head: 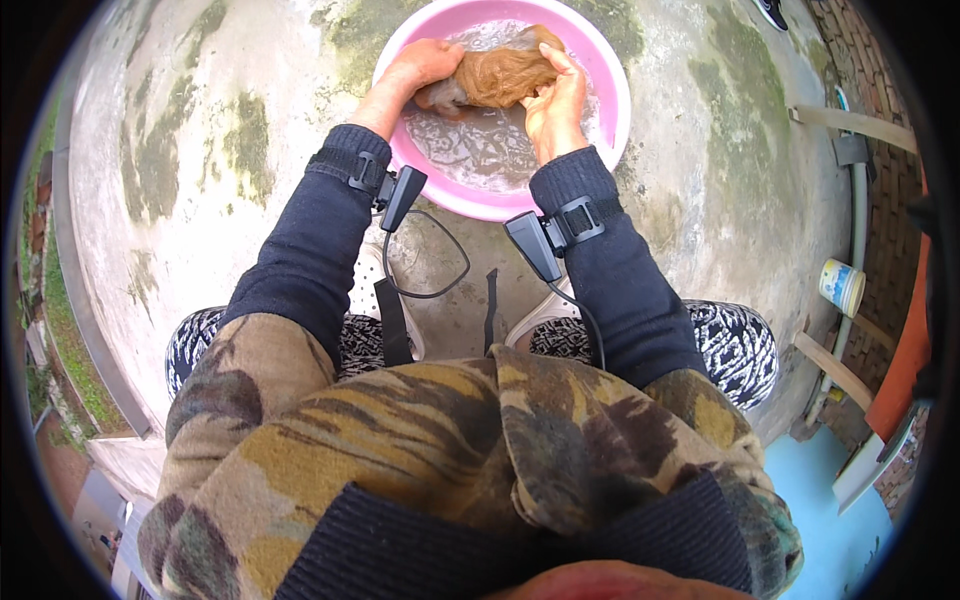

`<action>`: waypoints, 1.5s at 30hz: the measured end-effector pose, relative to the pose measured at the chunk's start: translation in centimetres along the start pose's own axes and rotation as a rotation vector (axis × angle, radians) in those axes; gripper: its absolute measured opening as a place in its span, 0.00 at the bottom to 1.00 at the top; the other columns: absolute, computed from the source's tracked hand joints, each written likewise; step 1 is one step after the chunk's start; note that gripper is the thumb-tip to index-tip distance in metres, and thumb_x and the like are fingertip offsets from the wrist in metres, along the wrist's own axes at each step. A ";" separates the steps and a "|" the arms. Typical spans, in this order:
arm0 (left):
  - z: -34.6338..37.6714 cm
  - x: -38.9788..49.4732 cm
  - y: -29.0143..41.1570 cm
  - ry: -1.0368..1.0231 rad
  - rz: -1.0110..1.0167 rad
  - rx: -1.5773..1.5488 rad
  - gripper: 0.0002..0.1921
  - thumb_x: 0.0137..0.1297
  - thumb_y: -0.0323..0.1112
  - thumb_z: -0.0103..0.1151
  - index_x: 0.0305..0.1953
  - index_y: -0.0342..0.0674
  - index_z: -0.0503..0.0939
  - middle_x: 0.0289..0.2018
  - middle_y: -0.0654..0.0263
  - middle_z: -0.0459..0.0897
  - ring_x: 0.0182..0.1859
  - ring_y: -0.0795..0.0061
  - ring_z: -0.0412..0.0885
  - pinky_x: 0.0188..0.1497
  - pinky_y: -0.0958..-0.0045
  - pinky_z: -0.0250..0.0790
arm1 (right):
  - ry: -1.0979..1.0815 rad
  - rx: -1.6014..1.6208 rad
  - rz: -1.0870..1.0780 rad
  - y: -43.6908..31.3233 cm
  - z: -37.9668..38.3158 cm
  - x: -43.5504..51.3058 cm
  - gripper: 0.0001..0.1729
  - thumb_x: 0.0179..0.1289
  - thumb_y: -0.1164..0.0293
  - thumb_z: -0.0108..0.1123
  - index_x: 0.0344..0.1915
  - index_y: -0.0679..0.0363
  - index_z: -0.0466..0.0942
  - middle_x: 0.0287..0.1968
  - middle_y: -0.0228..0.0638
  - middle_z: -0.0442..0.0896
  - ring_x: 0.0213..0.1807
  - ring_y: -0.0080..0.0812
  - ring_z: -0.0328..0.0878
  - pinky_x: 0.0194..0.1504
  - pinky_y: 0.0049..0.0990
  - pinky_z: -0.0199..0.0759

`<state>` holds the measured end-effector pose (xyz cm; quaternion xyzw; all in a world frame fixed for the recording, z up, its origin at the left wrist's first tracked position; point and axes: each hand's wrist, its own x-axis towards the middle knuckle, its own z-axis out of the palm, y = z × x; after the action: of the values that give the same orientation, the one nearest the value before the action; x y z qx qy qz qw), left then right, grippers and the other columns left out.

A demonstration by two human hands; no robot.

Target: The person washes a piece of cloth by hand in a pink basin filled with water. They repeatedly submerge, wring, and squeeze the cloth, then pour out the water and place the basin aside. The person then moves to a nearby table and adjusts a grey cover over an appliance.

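A soaked brown and grey bundle [499, 75], a wet cloth or furry item, is stretched between my two hands above the water. My left hand [427, 64] grips its left end, knuckles up. At the other end, my right hand [559, 94] holds it with the thumb on top and the fingers beneath. Below lies a round pink plastic basin [480, 201] with murky, sudsy water [487, 146] in it. Which exact item the bundle is, I cannot tell.
The basin stands on a mossy concrete floor [247, 142] before my white clogs [367, 281]. Cables hang from black devices [403, 196] strapped on both wrists. To the right are a small bucket [841, 287], a pipe [857, 202] and a brick wall [877, 247]. A dark shoe [771, 13] shows at top right.
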<state>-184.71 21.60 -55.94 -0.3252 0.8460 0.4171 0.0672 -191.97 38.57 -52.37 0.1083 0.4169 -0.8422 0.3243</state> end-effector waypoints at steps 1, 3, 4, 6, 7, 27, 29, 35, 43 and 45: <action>-0.2 0.0 0.1 -0.037 0.017 0.141 0.22 0.63 0.52 0.46 0.46 0.42 0.80 0.42 0.55 0.82 0.46 0.55 0.80 0.52 0.62 0.68 | 0.057 -0.136 -0.002 0.2 -0.3 -0.1 0.14 0.52 0.67 0.60 0.40 0.57 0.73 0.43 0.32 0.75 0.51 0.31 0.69 0.54 0.35 0.59; 0.1 -0.3 0.8 -0.027 0.067 0.419 0.24 0.61 0.54 0.48 0.52 0.47 0.76 0.45 0.55 0.81 0.48 0.56 0.79 0.52 0.64 0.69 | -0.021 -0.310 0.100 0.4 -1.0 -0.2 0.17 0.53 0.63 0.60 0.43 0.56 0.73 0.44 0.32 0.74 0.51 0.32 0.69 0.53 0.36 0.59; 0.6 -0.6 1.3 -0.074 0.147 0.436 0.26 0.60 0.55 0.48 0.55 0.50 0.73 0.45 0.55 0.81 0.50 0.56 0.78 0.54 0.62 0.67 | -0.078 -0.392 0.152 0.3 -1.6 -0.3 0.19 0.53 0.62 0.60 0.45 0.55 0.73 0.45 0.32 0.74 0.50 0.32 0.68 0.53 0.37 0.58; 1.9 -1.1 2.2 -0.003 0.300 0.442 0.30 0.58 0.59 0.50 0.60 0.54 0.67 0.46 0.56 0.81 0.52 0.56 0.77 0.58 0.56 0.64 | -0.111 -0.489 0.273 0.4 -2.8 -0.1 0.25 0.54 0.55 0.60 0.50 0.54 0.72 0.51 0.35 0.72 0.53 0.35 0.66 0.53 0.41 0.57; 2.7 -1.3 2.5 0.003 0.342 0.538 0.33 0.57 0.60 0.52 0.63 0.56 0.63 0.47 0.57 0.80 0.55 0.57 0.75 0.60 0.50 0.58 | -0.138 -0.497 0.332 0.4 -3.4 0.1 0.27 0.54 0.55 0.59 0.52 0.54 0.71 0.52 0.36 0.71 0.53 0.36 0.65 0.53 0.41 0.57; 3.3 -5.2 7.9 -0.218 0.518 -0.217 0.20 0.59 0.42 0.58 0.52 0.46 0.73 0.43 0.63 0.81 0.48 0.70 0.78 0.52 0.69 0.68 | -0.045 -0.091 0.225 -1.4 -4.0 2.8 0.22 0.64 0.58 0.47 0.50 0.62 0.69 0.50 0.44 0.75 0.50 0.37 0.76 0.48 0.40 0.73; 3.4 -5.0 8.1 -0.132 0.462 -0.236 0.20 0.61 0.45 0.58 0.53 0.46 0.74 0.43 0.63 0.82 0.47 0.72 0.78 0.52 0.70 0.68 | -0.004 -0.054 0.070 -1.6 -2.9 1.9 0.19 0.63 0.60 0.46 0.45 0.62 0.70 0.43 0.42 0.77 0.46 0.37 0.76 0.47 0.38 0.73; 1.6 -4.2 6.5 -0.285 0.298 -0.714 0.20 0.66 0.41 0.54 0.57 0.41 0.70 0.49 0.65 0.78 0.52 0.76 0.74 0.55 0.73 0.67 | -0.007 0.050 0.075 -3.2 -0.9 1.7 0.09 0.56 0.71 0.53 0.38 0.59 0.74 0.41 0.36 0.79 0.44 0.34 0.77 0.48 0.36 0.73; 0.2 -4.3 4.3 -0.569 0.242 -1.157 0.28 0.64 0.34 0.56 0.64 0.43 0.61 0.58 0.61 0.69 0.61 0.73 0.67 0.61 0.68 0.62 | -0.294 0.049 -0.064 -4.4 -1.4 2.5 0.15 0.54 0.73 0.54 0.44 0.58 0.74 0.44 0.34 0.80 0.50 0.33 0.75 0.56 0.36 0.67; 0.4 -4.2 4.3 -0.553 0.208 -1.175 0.31 0.64 0.40 0.57 0.65 0.42 0.59 0.59 0.58 0.67 0.63 0.68 0.64 0.62 0.67 0.62 | -0.349 0.038 -0.050 -4.7 -1.3 2.3 0.16 0.53 0.74 0.54 0.44 0.59 0.74 0.45 0.34 0.79 0.50 0.33 0.75 0.57 0.36 0.67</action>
<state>-184.09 25.91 -51.76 -0.1053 0.4560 0.8821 0.0528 -196.86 40.59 -51.22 -0.0438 0.3408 -0.8639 0.3684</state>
